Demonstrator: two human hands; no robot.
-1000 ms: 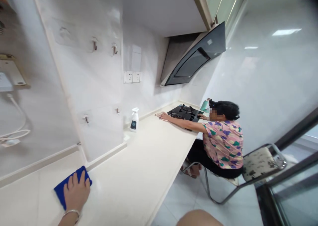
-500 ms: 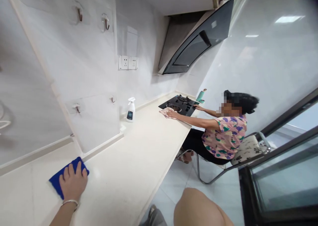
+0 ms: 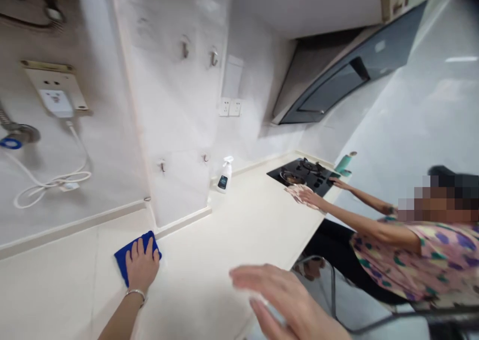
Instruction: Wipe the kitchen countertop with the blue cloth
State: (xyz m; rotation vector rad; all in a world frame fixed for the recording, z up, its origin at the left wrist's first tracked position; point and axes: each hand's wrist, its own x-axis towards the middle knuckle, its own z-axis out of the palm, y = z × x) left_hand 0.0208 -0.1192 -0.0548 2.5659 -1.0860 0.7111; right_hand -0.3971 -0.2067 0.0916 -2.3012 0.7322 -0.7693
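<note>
Pale kitchen worktop (image 3: 232, 238) with a blue cloth (image 3: 122, 256), head view.
The left hand (image 3: 142, 268) lies flat on the cloth, fingers spread. To its right, the blurred right hand (image 3: 286, 300) has its fingers extended. A white spray bottle (image 3: 225, 175) stands beyond both hands.

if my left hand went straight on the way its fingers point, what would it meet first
Probably the raised strip along the foot of the white wall, just beyond the blue cloth under your left hand; its exact angle is hard to judge from this one view.
</note>
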